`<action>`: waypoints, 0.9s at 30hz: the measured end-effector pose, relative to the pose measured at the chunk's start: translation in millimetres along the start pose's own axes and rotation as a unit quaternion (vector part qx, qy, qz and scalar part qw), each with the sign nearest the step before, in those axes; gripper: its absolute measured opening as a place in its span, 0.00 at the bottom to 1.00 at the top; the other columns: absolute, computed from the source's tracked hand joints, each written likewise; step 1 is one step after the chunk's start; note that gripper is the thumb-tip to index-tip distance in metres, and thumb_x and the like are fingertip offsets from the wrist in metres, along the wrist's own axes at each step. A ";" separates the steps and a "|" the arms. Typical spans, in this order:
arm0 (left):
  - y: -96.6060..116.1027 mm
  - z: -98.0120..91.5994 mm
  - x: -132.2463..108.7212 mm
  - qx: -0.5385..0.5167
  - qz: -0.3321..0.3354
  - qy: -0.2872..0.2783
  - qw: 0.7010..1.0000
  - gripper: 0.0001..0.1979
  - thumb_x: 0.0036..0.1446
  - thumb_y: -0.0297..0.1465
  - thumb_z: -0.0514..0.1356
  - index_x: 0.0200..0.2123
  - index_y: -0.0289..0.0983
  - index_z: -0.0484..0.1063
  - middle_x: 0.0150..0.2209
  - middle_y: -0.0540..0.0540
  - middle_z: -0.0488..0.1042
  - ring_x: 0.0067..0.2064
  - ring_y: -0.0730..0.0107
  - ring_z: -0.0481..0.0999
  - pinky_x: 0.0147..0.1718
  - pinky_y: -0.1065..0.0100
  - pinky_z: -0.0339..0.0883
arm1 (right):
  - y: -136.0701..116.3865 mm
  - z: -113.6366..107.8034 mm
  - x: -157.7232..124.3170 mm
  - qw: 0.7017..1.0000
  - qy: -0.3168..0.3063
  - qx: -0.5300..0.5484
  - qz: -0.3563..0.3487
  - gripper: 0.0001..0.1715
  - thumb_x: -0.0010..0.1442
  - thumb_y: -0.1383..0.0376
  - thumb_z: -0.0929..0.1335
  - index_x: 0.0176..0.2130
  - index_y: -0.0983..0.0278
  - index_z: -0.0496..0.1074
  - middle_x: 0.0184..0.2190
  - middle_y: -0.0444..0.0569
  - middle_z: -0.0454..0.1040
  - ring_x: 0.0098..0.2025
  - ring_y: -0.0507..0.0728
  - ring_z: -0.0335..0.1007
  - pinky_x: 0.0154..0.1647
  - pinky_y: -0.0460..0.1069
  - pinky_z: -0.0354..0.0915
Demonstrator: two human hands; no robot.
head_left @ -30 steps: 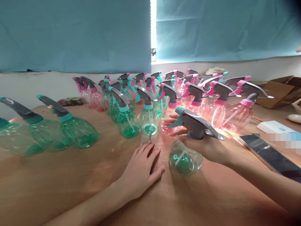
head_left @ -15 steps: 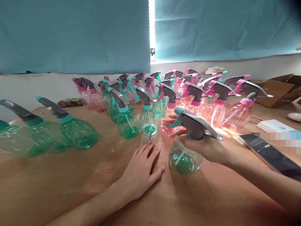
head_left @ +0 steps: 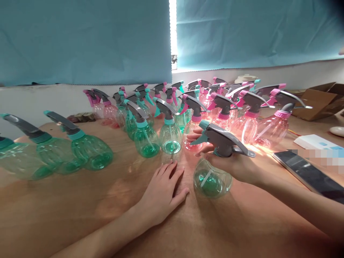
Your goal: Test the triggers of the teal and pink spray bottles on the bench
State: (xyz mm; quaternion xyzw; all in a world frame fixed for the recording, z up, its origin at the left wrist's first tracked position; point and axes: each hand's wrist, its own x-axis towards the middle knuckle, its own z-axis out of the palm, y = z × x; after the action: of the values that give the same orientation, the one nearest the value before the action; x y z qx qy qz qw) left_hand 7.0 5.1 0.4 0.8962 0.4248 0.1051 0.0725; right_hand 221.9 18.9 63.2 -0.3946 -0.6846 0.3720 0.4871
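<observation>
green spray bottle (head_left: 212,181) sits on the table (head_left: 80,208), just in front of the bottle rows (head_left: 170,138). right hand (head_left: 236,166) fingers clamped round its neck; left hand (head_left: 161,195) flat beside it, fingers apart, empty. i'd grip low, base flat, nozzle clear of the rows.

Green and pink spray bottles on a brown bench (head_left: 67,215)
Held bottle (head_left: 212,181) clear green, grey trigger, teal nozzle; pink bottles (head_left: 249,130) upper right; blue curtain (head_left: 86,39) behind.
</observation>
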 end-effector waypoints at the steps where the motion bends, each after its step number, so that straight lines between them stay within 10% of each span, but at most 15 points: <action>1: 0.2 -0.3 -0.1 0.001 0.000 -0.002 1.000 0.25 0.63 0.40 0.56 0.60 0.35 0.62 0.63 0.35 0.61 0.62 0.47 0.59 0.58 0.46 0.56 | 0.1 0.1 -0.2 1.000 0.000 0.001 0.002 0.23 0.51 0.69 0.67 0.47 0.56 0.71 0.52 0.48 0.73 0.37 0.56 0.75 0.44 0.54 0.70; 27: -0.5 0.0 -0.3 -0.003 -0.002 0.002 1.000 0.25 0.63 0.40 0.56 0.60 0.36 0.62 0.63 0.36 0.61 0.63 0.47 0.59 0.58 0.45 0.56 | 0.8 -2.0 -0.7 0.999 -0.024 0.028 0.022 0.25 0.49 0.70 0.66 0.48 0.56 0.69 0.50 0.49 0.74 0.39 0.56 0.75 0.39 0.53 0.71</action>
State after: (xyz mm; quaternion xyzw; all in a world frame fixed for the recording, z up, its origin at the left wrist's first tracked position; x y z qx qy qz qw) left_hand 6.4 5.2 0.2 0.8952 0.4260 0.1079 0.0743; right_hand 224.1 18.8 62.7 -0.3865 -0.6764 0.4112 0.4733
